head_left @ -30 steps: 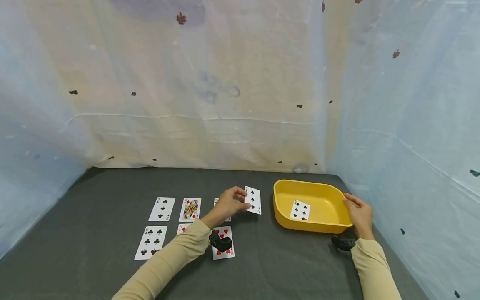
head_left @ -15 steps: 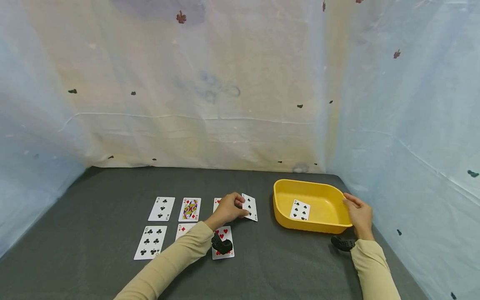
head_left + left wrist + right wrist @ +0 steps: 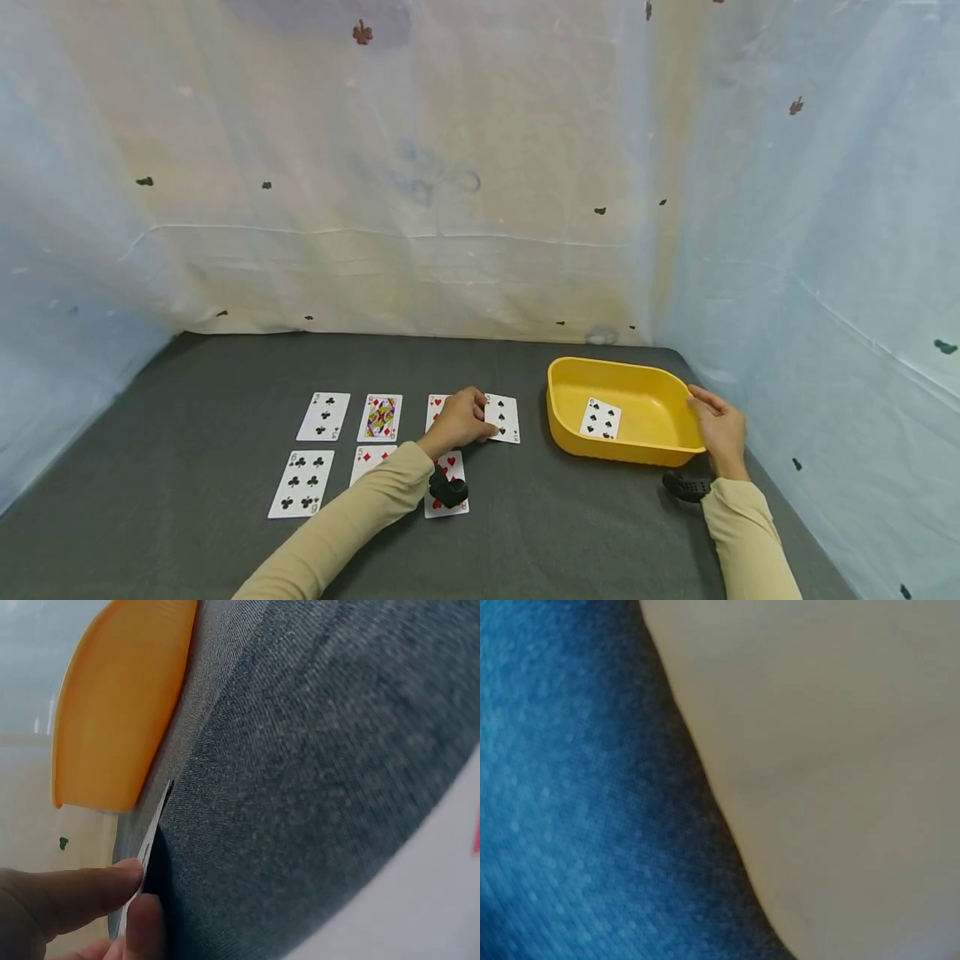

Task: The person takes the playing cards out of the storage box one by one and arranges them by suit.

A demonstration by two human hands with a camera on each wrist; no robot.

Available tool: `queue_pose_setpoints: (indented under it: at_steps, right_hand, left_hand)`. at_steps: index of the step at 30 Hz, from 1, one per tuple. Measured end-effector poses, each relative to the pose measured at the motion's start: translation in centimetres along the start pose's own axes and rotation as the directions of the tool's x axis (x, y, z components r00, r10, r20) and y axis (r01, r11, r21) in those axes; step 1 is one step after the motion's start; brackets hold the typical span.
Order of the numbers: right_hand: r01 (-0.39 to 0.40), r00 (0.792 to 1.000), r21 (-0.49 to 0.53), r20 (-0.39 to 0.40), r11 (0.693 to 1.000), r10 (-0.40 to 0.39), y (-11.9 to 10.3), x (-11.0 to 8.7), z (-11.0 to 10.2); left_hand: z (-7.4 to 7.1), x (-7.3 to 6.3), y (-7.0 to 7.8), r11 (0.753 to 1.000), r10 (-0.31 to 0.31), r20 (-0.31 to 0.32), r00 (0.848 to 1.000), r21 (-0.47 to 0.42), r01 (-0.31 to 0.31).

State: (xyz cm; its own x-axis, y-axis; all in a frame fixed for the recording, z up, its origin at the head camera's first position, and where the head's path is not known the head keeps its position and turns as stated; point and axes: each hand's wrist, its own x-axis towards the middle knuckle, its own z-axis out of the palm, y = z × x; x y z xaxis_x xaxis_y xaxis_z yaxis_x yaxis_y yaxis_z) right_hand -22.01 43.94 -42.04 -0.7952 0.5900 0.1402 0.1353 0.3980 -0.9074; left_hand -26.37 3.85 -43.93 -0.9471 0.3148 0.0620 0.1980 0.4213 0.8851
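Note:
Low over the dark cloth, my left hand (image 3: 461, 419) pinches the left edge of a spade playing card (image 3: 504, 418), face up. The left wrist view shows that card (image 3: 157, 817) nearly edge-on between thumb and finger, its shadow on the cloth under it. My right hand (image 3: 720, 429) grips the right rim of a yellow plastic tub (image 3: 622, 454). Inside the tub lies one more spade card (image 3: 601, 418), face up against the front left. The right wrist view is blurred, with a pale surface beside the cloth.
Left of the held card, face-up cards lie in two rows: a three of clubs (image 3: 323, 417), a queen of diamonds (image 3: 380, 418) and a partly covered red card (image 3: 436, 408) behind; a six of clubs (image 3: 302, 484), a diamond card (image 3: 369, 458) and a heart card (image 3: 452, 506) in front.
The left hand has lowered the spade card towards the cloth, right of the back row, and the card has tipped flatter. The right hand and the tub stay put.

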Motion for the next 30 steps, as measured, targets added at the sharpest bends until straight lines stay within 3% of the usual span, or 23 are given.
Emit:
queue_pose_setpoints:
  at_steps: [13,23,30]
  right_hand:
    - [0.013,1.000,-0.011,0.007,1.000,-0.013,0.1,0.1,0.0]
    - [0.018,1.000,-0.005,0.015,1.000,-0.018,0.1,0.2,0.0]
    - [0.001,1.000,-0.025,0.007,1.000,-0.001,0.2,0.2,0.1]
  left_hand:
    - [-0.3,-0.1,1.0,0.996,-0.067,0.015,0.998,-0.060,0.068]
    - [-1.3,0.8,2.6,0.996,-0.032,0.034,0.999,-0.079,0.035]
    - [-1.3,1.2,4.7,0.993,0.023,0.038,0.999,-0.119,-0.019]
